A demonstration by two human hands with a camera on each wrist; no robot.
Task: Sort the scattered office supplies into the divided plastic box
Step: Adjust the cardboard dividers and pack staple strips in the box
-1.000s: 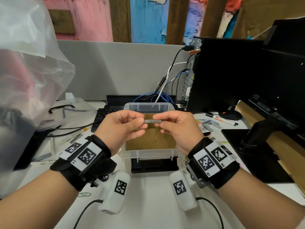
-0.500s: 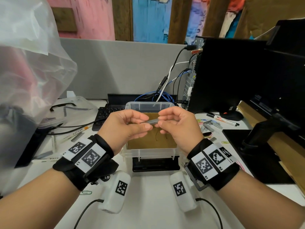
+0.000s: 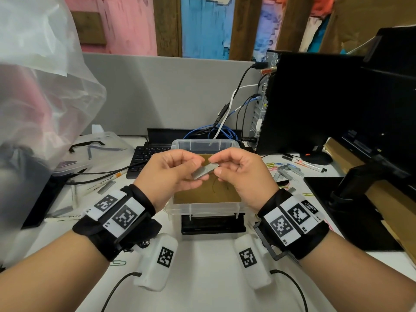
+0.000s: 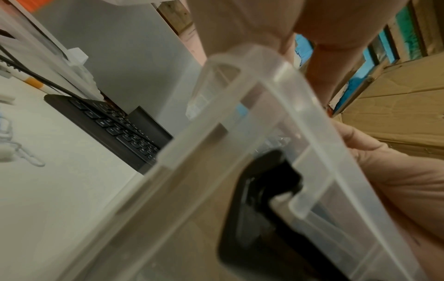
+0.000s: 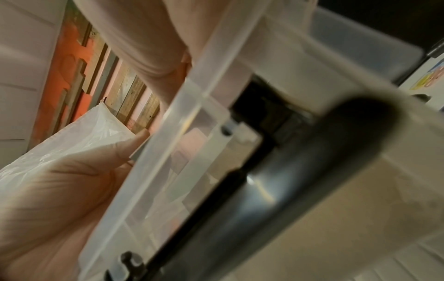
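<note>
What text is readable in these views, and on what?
"MARKER" (faint): on the marker pen lying at the left of the desk.
"L1": on the left wristband.
"R1" and "R2": on the right wristband.
Too small or blurred to read: the label on the white marker and the keys of the keyboard.

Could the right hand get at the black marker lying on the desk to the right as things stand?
Probably not right away: the right hand and left hand both pinch a staple strip. The way to the black marker looks clear.
</note>
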